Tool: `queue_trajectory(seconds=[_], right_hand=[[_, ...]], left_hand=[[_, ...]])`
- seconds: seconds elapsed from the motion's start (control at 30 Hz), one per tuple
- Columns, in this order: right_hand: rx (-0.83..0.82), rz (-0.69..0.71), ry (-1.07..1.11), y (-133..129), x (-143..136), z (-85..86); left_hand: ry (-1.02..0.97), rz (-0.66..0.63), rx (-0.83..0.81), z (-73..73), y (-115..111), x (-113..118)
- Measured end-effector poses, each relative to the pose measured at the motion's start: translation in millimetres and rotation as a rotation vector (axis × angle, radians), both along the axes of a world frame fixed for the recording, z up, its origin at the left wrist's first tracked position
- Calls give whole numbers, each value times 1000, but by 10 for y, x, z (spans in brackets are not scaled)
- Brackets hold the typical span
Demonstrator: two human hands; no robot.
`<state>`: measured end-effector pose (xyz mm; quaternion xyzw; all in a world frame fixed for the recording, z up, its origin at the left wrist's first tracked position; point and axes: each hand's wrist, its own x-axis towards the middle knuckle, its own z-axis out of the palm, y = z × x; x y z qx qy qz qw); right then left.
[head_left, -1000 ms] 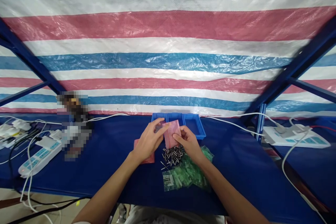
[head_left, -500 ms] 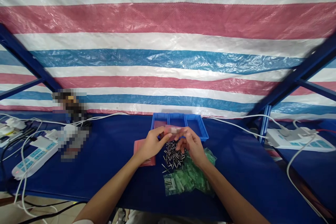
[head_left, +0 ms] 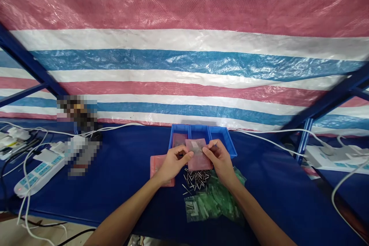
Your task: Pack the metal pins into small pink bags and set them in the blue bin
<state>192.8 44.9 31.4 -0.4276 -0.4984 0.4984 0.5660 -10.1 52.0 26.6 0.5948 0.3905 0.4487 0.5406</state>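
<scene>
Between my two hands a small pink plastic bag (head_left: 198, 157) is held up, its flat face toward me. My left hand (head_left: 175, 161) pinches its left edge, and my right hand (head_left: 220, 157) grips it near the upper right. Something pale shows faintly inside the bag, too blurred to name. Just below it lies a pile of short dark-and-silver metal pins (head_left: 197, 180). Green-tinted clear bags (head_left: 215, 200) spread out under my right wrist, the nearest with pins inside. A stack of pink bags (head_left: 155, 163) sits partly beneath my left hand.
Behind my hands stands a blue three-section tray (head_left: 223, 138), with a pink bag (head_left: 179, 139) in its left section. White power strips (head_left: 40, 173) with cables lie at the left and right of the blue table (head_left: 123, 169). Striped sheeting (head_left: 184, 61) hangs behind.
The pink bag has tipped from nearly edge-on to facing me. My right-hand fingers have moved up off the pin pile to the bag's edge. The view has shifted slightly.
</scene>
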Motion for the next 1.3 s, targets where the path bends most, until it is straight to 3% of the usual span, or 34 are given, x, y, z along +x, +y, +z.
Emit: queue_trajectory(seconds=[0.2,0.43,0.6,0.9,1.3], right_hand=[[79,-123,-96,23,60,-81],[39,-118,-122,-11,79,-43],[-91,-30,10,-55,73,-37],[22,-157,12,-83,22,-73],[6,-51,67,-32,96,-56]], left_hand=[[-22,29,41,24,-24,-15],[82,-2,219,163,-49,-29],[21,-63,194,216,-50,-18],[80,-29,129,108,-80,-42],[92,-63,116,86,-83,-31]])
